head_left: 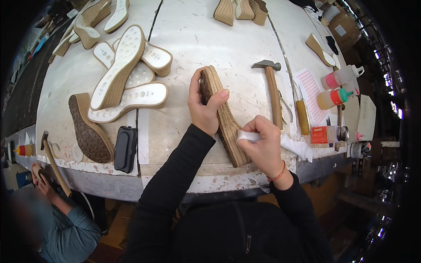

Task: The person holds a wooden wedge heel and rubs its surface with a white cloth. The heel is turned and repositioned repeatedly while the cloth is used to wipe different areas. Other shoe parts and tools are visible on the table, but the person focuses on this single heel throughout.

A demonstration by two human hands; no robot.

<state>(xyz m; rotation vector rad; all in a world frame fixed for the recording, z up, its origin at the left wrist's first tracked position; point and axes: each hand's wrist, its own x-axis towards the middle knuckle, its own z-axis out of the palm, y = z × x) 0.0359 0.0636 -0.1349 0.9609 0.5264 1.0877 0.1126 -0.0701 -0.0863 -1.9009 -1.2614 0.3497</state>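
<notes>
My left hand (207, 104) is closed around the forefoot of a wedge shoe sole (224, 115), with the thumb across its rope-wrapped side. The sole stands on its edge on the worktable, its brown patterned tread facing left and its thick heel end toward me. In my right hand (265, 147) is a bunched white cloth (249, 136), pinched between thumb and fingers and pressed against the woven side near the heel. Behind that hand a loose length of white cloth lies on the table; whether it joins the pinched part is hidden.
Several wedge soles (118, 70) lie piled at left, beside a dark case (126, 149). To the right are a hammer (273, 87), pliers (286, 107), a wooden-handled tool (302, 117), a printed sheet (312, 94) and squeeze bottles (332, 98). A co-worker (66, 223) sits at lower left.
</notes>
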